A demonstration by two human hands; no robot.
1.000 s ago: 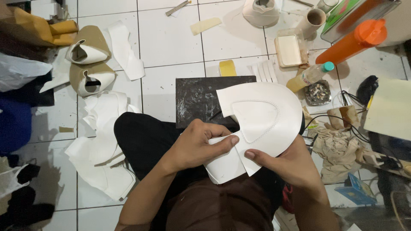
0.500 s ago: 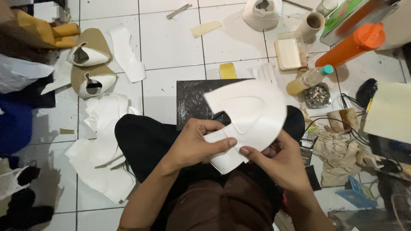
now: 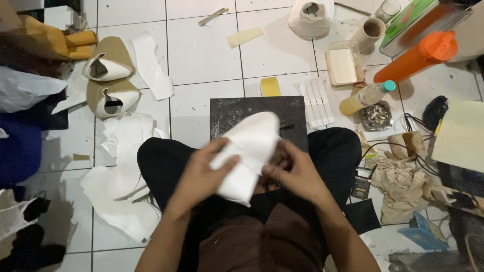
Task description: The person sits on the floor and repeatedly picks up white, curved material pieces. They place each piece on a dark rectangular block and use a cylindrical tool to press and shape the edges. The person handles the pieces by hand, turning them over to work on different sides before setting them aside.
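Left hand (image 3: 201,176): centre of frame, fingers curled over the left edge of the white cut piece (image 3: 249,151), thumb on top, gripping it.
Right hand (image 3: 297,174): just right of centre, fingers bent onto the piece's right edge; motion-blurred.
White cut piece: held between both hands above the lap, folded or curved.
Dark slab (image 3: 257,113): on the floor directly behind the piece.
Orange bottle (image 3: 416,55): upper right, lying tilted.
White offcuts (image 3: 123,176): lower left.

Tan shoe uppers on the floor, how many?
2 clear: one tan upper far left, a second right below it. A paler one sits top centre; more may be hidden.
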